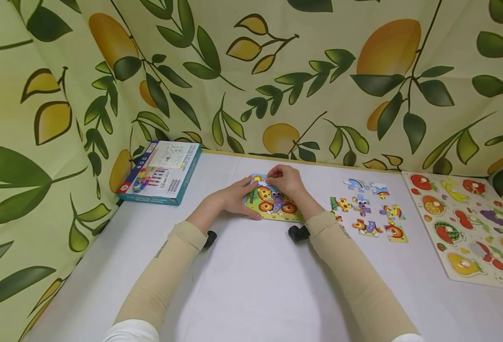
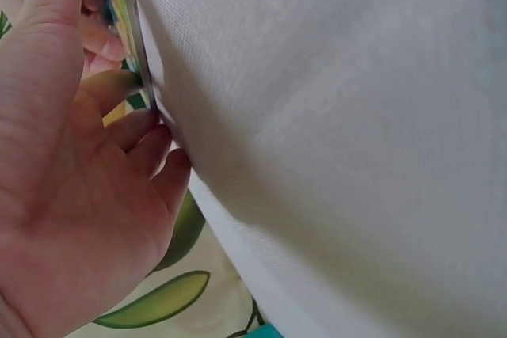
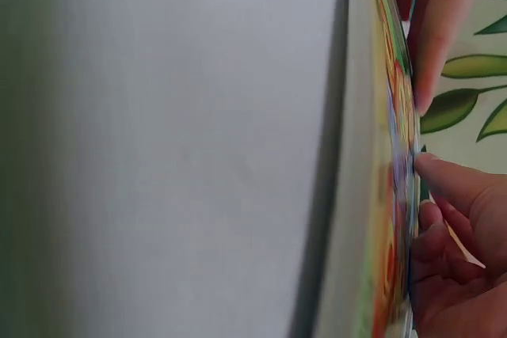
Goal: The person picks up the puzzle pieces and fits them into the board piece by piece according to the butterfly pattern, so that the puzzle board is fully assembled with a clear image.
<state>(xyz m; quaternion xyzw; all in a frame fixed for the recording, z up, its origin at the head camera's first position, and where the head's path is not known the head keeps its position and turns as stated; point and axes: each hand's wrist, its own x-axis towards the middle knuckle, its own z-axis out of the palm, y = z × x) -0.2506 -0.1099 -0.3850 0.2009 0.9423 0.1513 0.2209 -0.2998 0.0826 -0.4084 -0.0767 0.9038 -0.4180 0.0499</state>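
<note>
A butterfly puzzle board (image 1: 272, 214) lies flat on the white table, showing a sun and a sky above a red and yellow butterfly. Along its left side my left hand (image 1: 236, 197) grips the edges, thumb at the bottom and fingers toward the top; in the left wrist view its fingertips meet the rim. My right hand (image 1: 287, 180) has curled fingers at the board's upper part. Thumb and fingertips pinch what looks like a puzzle piece (image 1: 263, 182), mostly hidden. Several loose puzzle pieces (image 1: 361, 205) lie right of the board, one partly behind the right forearm.
At the back left sits a boxed game (image 1: 166, 173). A wooden fruit peg board (image 1: 469, 223) covers the right side. Black objects (image 1: 298, 233) show beside the wrists, probably the wrist cameras. A leaf-patterned curtain (image 1: 251, 85) borders the table's back and left.
</note>
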